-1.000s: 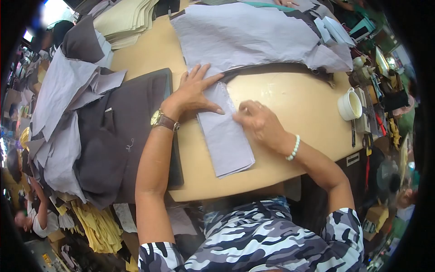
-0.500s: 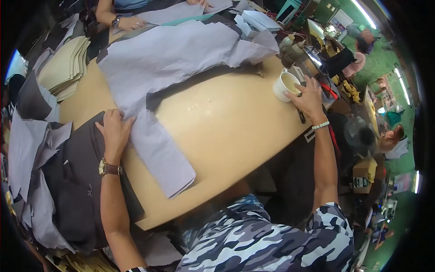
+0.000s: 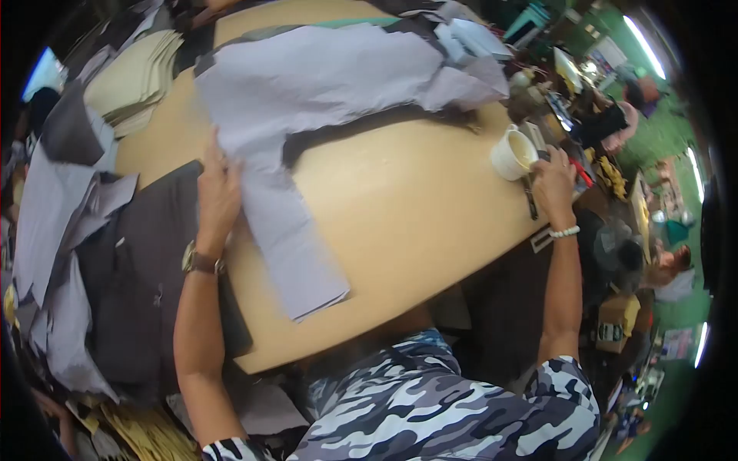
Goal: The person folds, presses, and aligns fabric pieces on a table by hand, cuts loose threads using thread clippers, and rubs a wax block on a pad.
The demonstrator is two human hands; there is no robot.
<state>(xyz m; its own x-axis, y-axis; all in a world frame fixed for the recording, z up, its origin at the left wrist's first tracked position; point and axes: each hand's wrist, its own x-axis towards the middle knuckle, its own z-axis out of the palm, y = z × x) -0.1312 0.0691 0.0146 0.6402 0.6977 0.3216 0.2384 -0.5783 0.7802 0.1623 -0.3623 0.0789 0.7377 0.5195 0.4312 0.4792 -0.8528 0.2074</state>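
My left hand lies with fingers stretched out at the left edge of a light grey fabric piece, beside a pile of dark fabric. The grey piece spreads over the table, with a narrow strip reaching toward me. At the table's right side stands a white mug with something pale yellow inside. My right hand is closed just right of its rim, and a small dark thing shows at the fingers; what it is I cannot make out. A thin black tool lies below the mug.
Cream sheets are stacked at the back left of the wooden table. More grey fabric hangs at far left. Bottles and a light blue box stand at the back right. Other people are in the background at right.
My left hand has moved from the dark fabric toward the grey piece's edge. My right hand's fingers have closed beside the mug. The view has shifted, and the co-worker's hands are mostly out of it.
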